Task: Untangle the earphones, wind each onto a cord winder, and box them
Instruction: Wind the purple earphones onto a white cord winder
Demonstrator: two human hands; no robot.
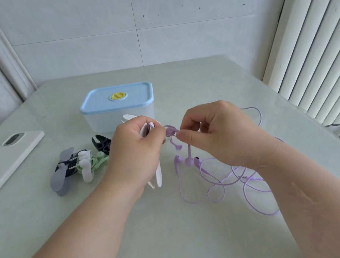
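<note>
Gripping cord winder [147,130] in left hand [137,154], pinching end of purple earphones [188,162] in right hand [221,134] just right of it, slack trailing rightward.

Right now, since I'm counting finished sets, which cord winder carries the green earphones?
The white bone-shaped cord winder; the grey winder beside it holds a black cable, and the black winder lies bare.
</note>
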